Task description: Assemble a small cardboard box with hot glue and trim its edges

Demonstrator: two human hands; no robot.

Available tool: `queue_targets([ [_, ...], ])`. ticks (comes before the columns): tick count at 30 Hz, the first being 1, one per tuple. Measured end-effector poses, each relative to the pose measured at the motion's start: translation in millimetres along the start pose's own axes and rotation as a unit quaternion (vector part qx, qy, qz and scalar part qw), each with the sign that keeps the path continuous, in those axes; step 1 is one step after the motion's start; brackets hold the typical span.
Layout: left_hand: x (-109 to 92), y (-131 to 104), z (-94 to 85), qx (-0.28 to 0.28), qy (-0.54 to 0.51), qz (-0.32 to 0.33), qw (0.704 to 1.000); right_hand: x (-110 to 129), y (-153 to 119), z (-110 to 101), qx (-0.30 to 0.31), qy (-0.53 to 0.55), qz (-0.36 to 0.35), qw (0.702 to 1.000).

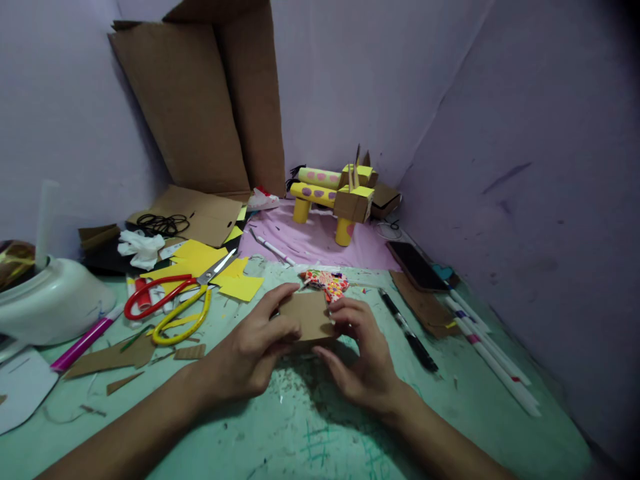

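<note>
A small brown cardboard box (306,313) is held between my two hands above the green table. Only its top face and a thin strip of its near side show. My left hand (257,343) grips it from the left, fingers curled along that side. On the right, the bent fingers of my right hand (364,353) touch the box's edge, with the thumb below at the near corner. Just beyond it lies a bright patterned scrap (327,283). Scissors with red and yellow handles (205,287) rest open left of my left hand.
Yellow paper (243,288), cardboard scraps (113,353) and a purple marker (85,341) lie left. Two yellow spotted animal figures (353,203) stand behind on pink cloth (285,233). A black pen (409,333), a phone (417,267) and white pens (495,360) lie right.
</note>
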State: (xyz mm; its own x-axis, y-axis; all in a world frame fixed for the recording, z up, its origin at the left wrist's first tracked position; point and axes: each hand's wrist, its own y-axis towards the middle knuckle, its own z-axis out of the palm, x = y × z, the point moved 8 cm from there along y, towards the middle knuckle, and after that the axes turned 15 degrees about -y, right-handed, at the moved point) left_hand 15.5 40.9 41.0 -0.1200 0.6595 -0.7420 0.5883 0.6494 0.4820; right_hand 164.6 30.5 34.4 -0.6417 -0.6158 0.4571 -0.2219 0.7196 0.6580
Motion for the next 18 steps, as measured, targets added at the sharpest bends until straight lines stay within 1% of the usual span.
queue_targets([
  [2,1.5,0.4,-4.2,0.001,-0.017,-0.013,1.000,-14.7,-0.7,4.2,0.023,0.043,0.073,0.996],
  [3,2.4,0.4,-6.2,0.003,-0.030,-0.017,0.999,-19.8,-1.5,8.7,0.047,0.066,0.096,0.992],
  [6,6.6,-0.6,-12.2,0.003,-0.086,-0.019,0.996,-24.3,-4.4,25.3,0.134,0.133,0.119,0.975],
  [7,9.3,-1.2,-13.3,0.002,-0.102,-0.023,0.994,-24.4,-5.2,29.5,0.153,0.146,0.122,0.970],
  [9,16.2,-2.2,-14.7,-0.006,-0.119,-0.037,0.992,-26.0,-5.7,34.3,0.162,0.156,0.137,0.965],
  [11,24.3,-2.4,-17.1,-0.044,-0.130,-0.057,0.989,-29.2,-4.7,34.6,0.129,0.159,0.161,0.966],
  [12,28.9,-2.6,-18.6,-0.076,-0.143,-0.073,0.984,-31.1,-4.2,33.6,0.100,0.162,0.173,0.966],
  [14,39.3,-3.5,-16.9,-0.136,-0.191,-0.120,0.965,-35.5,-4.6,30.9,0.035,0.169,0.200,0.965],
  [16,48.8,-5.0,-7.0,-0.170,-0.243,-0.177,0.939,-39.7,-7.4,30.7,-0.013,0.170,0.227,0.959],
  [18,52.6,-5.8,4.3,-0.182,-0.266,-0.213,0.922,-40.6,-9.8,32.2,-0.031,0.159,0.236,0.958],
])
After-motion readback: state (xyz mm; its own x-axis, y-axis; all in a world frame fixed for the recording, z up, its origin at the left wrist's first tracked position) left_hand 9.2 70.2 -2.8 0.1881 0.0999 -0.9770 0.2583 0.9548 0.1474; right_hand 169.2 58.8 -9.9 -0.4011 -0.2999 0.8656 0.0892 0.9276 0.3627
